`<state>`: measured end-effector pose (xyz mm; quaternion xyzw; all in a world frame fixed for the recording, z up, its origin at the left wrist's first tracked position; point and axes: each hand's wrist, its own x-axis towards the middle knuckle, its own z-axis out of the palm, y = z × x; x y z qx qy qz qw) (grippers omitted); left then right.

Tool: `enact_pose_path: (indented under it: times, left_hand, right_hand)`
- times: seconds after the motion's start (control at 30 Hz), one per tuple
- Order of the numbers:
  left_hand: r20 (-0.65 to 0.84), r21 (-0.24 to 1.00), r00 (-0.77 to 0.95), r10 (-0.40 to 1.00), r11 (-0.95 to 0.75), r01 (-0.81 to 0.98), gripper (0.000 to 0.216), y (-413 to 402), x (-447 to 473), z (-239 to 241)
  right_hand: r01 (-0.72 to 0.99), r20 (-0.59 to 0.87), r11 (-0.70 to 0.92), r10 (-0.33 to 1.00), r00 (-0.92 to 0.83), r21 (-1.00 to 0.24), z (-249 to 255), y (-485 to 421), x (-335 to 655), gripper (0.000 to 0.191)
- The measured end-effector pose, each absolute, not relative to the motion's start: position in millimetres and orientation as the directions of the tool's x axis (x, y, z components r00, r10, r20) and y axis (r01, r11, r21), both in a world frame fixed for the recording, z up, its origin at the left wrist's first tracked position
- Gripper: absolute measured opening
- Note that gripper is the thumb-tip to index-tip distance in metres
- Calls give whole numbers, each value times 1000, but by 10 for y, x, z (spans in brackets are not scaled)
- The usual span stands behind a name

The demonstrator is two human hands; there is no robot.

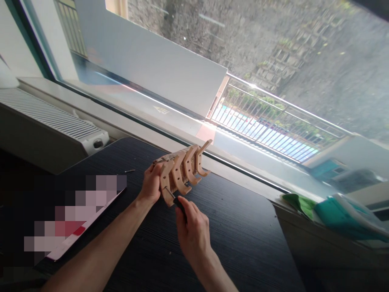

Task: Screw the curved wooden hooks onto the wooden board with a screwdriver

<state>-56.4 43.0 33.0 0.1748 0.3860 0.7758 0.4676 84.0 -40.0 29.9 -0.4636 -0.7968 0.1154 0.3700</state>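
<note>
My left hand (pixel 151 185) grips the near end of a wooden hook rack (pixel 181 170), holding it tilted above the dark table. The rack has several pale curved wooden hooks with small dark holes, fixed along a rough, bark-like board. In my right hand (pixel 194 225) is a screwdriver (pixel 179 204) with a black handle, my fingers wrapped round it. Its metal shaft reaches to a hole in the hook nearest my left hand. Whether a screw sits under the tip is too small to tell.
The dark table (pixel 237 227) lies below my hands. A small screw-like metal piece (pixel 130 170) rests on it, left of the rack. A partly pixelated pinkish flat object (pixel 65 245) lies at left. A radiator (pixel 57 121), a window, a green cloth (pixel 299 205) and a teal container (pixel 337 217) stand around.
</note>
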Motion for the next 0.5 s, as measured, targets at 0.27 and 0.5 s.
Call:
enact_pose_path:
  times: [0.27,0.5]
  left_hand:
    - [1,788,-397,918,-245,-565,41,372,-550,319]
    - [-26,779,-456,890,-267,-567,37,423,-570,297]
  right_hand:
    - [574,262,287,956,-128,-767,311,-388,880,24]
    - [751,492,647,701,-516,-134,385,-382,889,32]
